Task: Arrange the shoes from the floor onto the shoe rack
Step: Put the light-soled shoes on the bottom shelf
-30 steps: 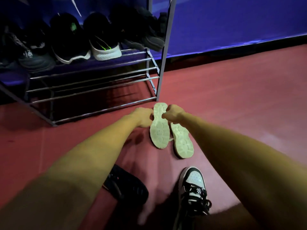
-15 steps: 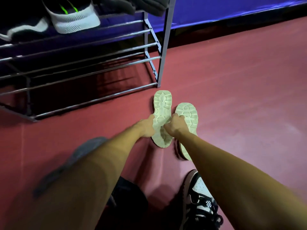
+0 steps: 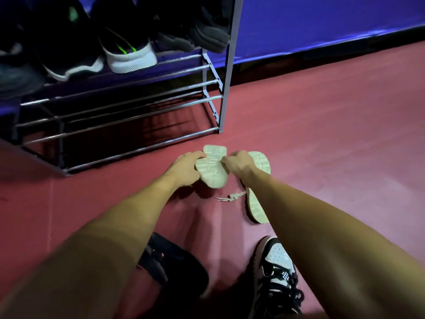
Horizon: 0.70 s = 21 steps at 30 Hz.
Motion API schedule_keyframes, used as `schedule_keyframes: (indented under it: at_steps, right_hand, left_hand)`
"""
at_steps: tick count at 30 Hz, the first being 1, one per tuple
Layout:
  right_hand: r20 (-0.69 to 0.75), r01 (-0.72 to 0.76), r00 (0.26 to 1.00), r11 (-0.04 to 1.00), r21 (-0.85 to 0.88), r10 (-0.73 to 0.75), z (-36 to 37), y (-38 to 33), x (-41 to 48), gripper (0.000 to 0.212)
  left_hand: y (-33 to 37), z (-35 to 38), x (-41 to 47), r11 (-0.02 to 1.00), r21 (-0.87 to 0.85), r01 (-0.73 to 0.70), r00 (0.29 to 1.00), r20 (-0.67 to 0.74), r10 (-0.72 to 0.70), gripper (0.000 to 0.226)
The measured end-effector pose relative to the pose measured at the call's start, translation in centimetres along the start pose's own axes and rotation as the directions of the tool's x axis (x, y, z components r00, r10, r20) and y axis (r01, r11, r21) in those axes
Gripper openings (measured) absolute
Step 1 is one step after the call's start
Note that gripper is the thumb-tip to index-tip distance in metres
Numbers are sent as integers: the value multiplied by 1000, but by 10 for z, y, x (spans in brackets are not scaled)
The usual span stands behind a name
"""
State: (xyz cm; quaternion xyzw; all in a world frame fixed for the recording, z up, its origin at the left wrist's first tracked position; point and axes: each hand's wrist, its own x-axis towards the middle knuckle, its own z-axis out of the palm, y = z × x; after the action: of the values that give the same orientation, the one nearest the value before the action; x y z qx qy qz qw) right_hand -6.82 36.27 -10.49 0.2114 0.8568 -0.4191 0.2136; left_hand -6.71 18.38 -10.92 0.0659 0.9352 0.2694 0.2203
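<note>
Nearest, a black shoe (image 3: 174, 263) and a black-and-white sneaker (image 3: 276, 270) sit on the floor (image 3: 333, 157). Just beyond, left hand (image 3: 184, 168) and right hand (image 3: 239, 165) curl their fingers round a pale shoe (image 3: 212, 172). It is sole up, long axis aimed at the shoe rack (image 3: 138, 134). A second pale shoe (image 3: 255, 203) lies alongside. Dark shoes line the upper tier, so by the look of it at least four remain.

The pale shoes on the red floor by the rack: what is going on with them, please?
A person is working in front of a grey metal shoe rack. The left hand and right hand both grip one cream shoe, turned sole up, near the rack's lowest bars. The second cream shoe lies sole up on the red floor under the right forearm. A black shoe and a black-and-white laced sneaker lie nearer the person. Dark sneakers already sit on an upper shelf.
</note>
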Motion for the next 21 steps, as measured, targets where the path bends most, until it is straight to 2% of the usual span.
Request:
schedule_keyframes:
  at_steps: [2,5,7,10,12,14,16,19,21]
  right_hand:
    - [-21,22,1000,998,61,-21,-7,-22,-12,17]
    - [66,42,997,998,52,-46,-19,-59,-40,14]
    - [121,80,988,990,114,-94,-25,-84,-62,15]
    - [197,134,965,969,209,-176,-30,-120,-88,20]
    - [309,200,913,953,229,-266,-35,-142,-103,32]
    - [382,293,858,938,186,-343,-37,-161,-117,35]
    - [400,359,828,920,159,-392,-26,-173,-127,26]
    - [359,395,820,895,209,-446,13,-176,-125,16]
    - [338,408,818,884,227,-465,42,-175,-123,13]
  left_hand:
    - [5,-23,-16,999,15,-36,997,-73,37,58]
    - [10,-63,-41,998,36,-53,984,-166,58,36]
    - [11,-92,-57,998,59,-34,981,-189,45,27]
    - [8,-134,-83,996,90,14,974,-227,6,22]
    - [4,-157,-99,995,84,47,964,-266,-23,23]
    - [-5,-173,-113,996,12,85,952,-295,-77,26]
    - [-21,-180,-126,985,-121,123,938,-310,-156,23]
    - [-51,-179,-143,946,-290,143,909,-340,-242,14]
    - [-72,-177,-152,916,-362,172,881,-359,-308,20]
